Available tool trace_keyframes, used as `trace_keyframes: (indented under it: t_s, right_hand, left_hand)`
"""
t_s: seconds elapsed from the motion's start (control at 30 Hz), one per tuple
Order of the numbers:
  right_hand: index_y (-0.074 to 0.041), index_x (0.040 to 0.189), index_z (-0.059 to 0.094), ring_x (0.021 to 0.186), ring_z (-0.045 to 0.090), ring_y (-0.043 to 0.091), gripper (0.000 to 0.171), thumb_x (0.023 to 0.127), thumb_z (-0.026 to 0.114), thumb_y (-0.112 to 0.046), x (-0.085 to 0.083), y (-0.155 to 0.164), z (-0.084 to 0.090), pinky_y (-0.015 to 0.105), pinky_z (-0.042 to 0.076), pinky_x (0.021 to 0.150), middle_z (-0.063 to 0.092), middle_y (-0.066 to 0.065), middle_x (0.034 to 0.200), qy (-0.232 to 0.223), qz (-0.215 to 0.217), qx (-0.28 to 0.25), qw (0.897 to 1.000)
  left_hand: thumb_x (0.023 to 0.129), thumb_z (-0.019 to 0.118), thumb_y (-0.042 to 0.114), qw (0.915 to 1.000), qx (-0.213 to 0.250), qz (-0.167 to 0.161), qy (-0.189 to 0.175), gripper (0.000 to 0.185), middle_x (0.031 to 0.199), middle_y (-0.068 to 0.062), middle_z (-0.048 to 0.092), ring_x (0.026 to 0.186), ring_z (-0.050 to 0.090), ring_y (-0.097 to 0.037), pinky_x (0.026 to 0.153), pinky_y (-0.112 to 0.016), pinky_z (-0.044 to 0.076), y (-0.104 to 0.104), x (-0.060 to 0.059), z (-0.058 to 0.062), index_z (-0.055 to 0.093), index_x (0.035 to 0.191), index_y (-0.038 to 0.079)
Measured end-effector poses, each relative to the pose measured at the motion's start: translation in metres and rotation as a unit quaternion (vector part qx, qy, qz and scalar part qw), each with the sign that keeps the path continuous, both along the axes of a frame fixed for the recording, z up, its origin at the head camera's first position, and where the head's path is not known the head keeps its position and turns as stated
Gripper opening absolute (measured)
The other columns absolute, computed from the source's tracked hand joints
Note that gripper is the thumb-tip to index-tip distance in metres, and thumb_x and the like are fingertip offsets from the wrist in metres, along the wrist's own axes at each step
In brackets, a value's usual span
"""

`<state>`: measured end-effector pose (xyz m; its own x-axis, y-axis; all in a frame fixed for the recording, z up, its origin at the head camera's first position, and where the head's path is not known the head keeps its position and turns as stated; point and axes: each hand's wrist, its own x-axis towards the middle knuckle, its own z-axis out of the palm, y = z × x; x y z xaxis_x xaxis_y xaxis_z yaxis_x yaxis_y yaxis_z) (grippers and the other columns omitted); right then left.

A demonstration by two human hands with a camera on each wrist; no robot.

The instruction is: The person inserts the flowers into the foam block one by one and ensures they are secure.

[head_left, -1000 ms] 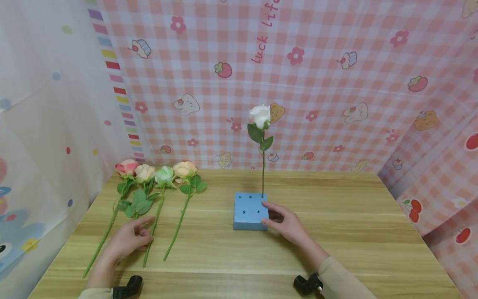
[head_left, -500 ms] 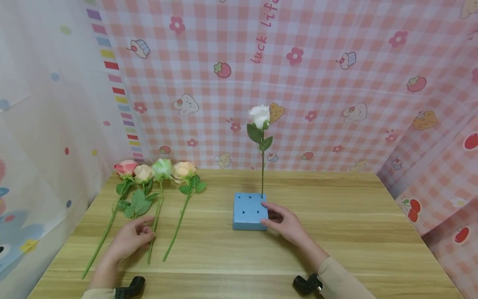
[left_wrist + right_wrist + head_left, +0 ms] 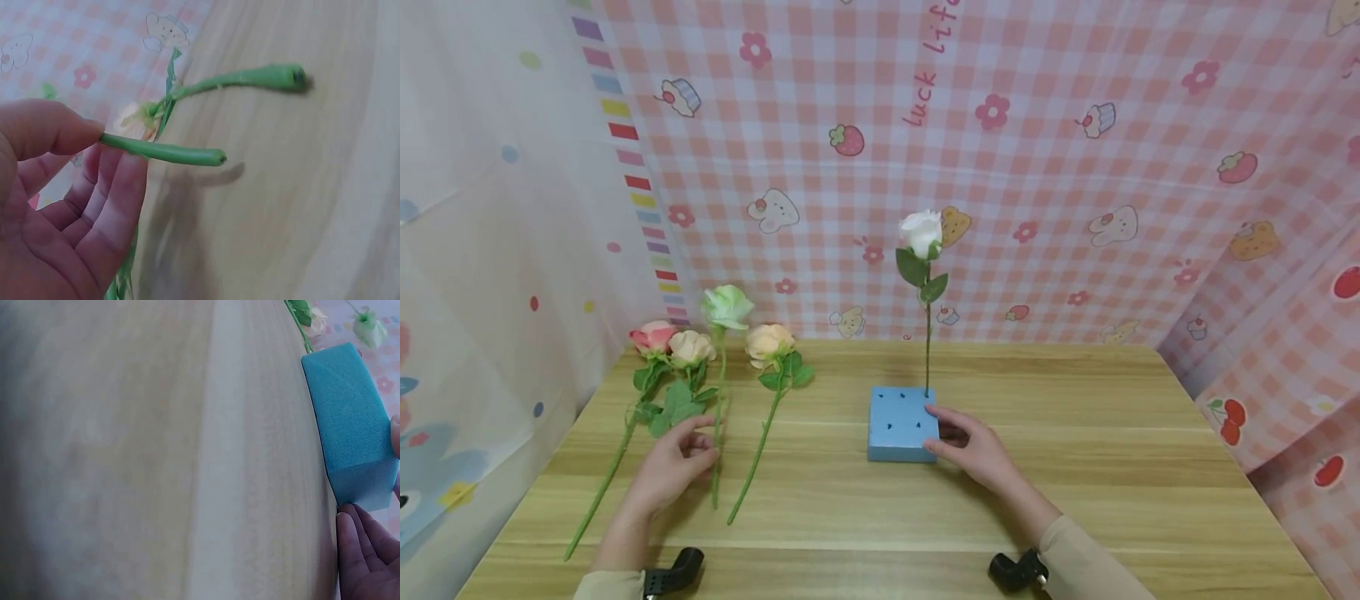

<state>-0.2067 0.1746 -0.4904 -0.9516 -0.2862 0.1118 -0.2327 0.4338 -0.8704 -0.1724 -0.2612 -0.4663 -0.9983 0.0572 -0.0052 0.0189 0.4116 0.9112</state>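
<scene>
My left hand (image 3: 672,468) pinches the stem of a pale green artificial rose (image 3: 726,308) between thumb and fingers. The stem's cut lower end (image 3: 187,155) sticks out past the fingertips, raised over the table with a shadow beneath. On the right, my right hand (image 3: 979,454) grips the right side of a blue foam block (image 3: 901,412), thumb near the front corner and index finger on the top edge. Several small dark holes dot the block's top. A white rose (image 3: 921,232) stands upright in its back right corner.
Left on the wooden table (image 3: 1075,467) lie a pink rose (image 3: 653,336), a cream rose (image 3: 691,348) and a peach rose (image 3: 769,343), stems toward me. A checked cloth (image 3: 1037,183) hangs behind the table. Black wrist mounts (image 3: 677,571) show below the hands.
My left hand has lifted the green rose off the table, its head rising and its stem tilting more upright, and moved slightly right and forward. The right hand and block have stayed put.
</scene>
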Motion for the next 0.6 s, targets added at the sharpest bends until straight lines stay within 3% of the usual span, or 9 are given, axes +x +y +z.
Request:
trace_keyframes:
  t_s: [0.6]
  right_hand:
    - [-0.021, 0.132, 0.052, 0.101, 0.057, 0.017, 0.057, 0.08, 0.071, -0.034, 0.001, 0.0, 0.002, 0.032, 0.048, 0.086, 0.059, 0.002, 0.116, 0.002, 0.006, -0.003, 1.0]
  left_hand:
    - [0.084, 0.064, 0.002, 0.9981, 0.038, -0.023, 0.042, 0.047, 0.097, -0.019, 0.057, 0.082, 0.057, -0.02, 0.06, -0.032, 0.054, 0.039, -0.017, 0.017, 0.047, 0.128, -0.001]
